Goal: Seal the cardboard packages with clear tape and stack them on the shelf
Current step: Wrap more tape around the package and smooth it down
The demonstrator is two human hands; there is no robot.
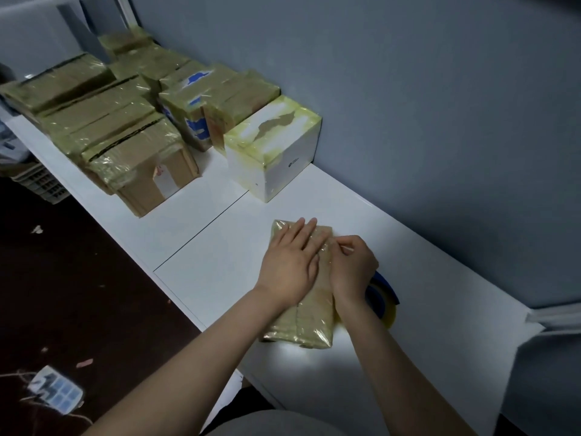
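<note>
Left hand [287, 265] flat, right hand [353, 262] pinching taped package [314, 319] on white shelf [220, 247]; grey wall [408, 121] behind; sealed boxes [125, 127] far left.

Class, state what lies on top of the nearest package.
The left hand lies flat on the package; right hand pinches at its tape. The top beneath them is hidden.

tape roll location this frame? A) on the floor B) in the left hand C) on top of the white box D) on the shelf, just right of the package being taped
D: the tape roll lies on the shelf right of the package, partly hidden behind the right hand.
</note>
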